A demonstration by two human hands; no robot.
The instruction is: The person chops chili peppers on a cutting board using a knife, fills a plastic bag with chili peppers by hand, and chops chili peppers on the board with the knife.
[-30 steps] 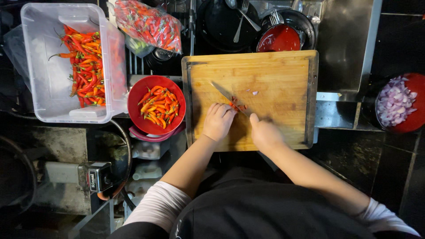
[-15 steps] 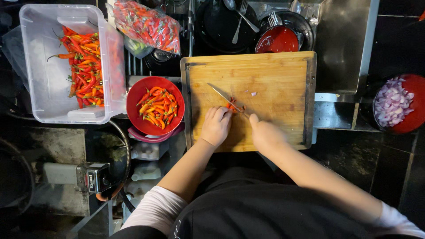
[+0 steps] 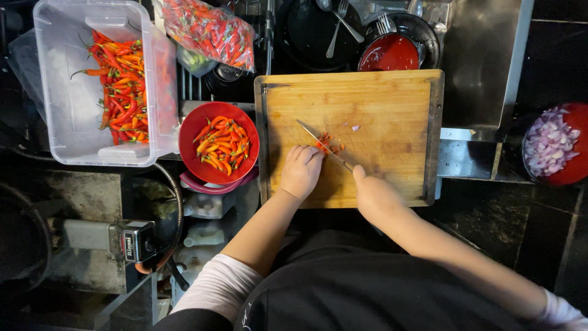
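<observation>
A wooden cutting board [image 3: 380, 104] lies across a steel sink. My left hand [image 3: 300, 171] presses a red chili [image 3: 323, 143] down near the board's middle. My right hand [image 3: 375, 196] grips the handle of a knife [image 3: 315, 138], and the blade slants up to the left across the chili. Small cut chili bits lie beside the blade. A red bowl of chilies [image 3: 219, 147] stands just left of the board.
A clear plastic tub [image 3: 67, 92] with whole red chilies sits at the far left, a bag of chilies [image 3: 211, 30] behind it. A red bowl of chopped purple onion [image 3: 554, 144] is at right. Dark pans, utensils and a red lid [image 3: 389, 52] fill the sink behind.
The knife blade has shifted slightly along the chili while my left hand keeps holding it. More cut bits lie by the blade.
</observation>
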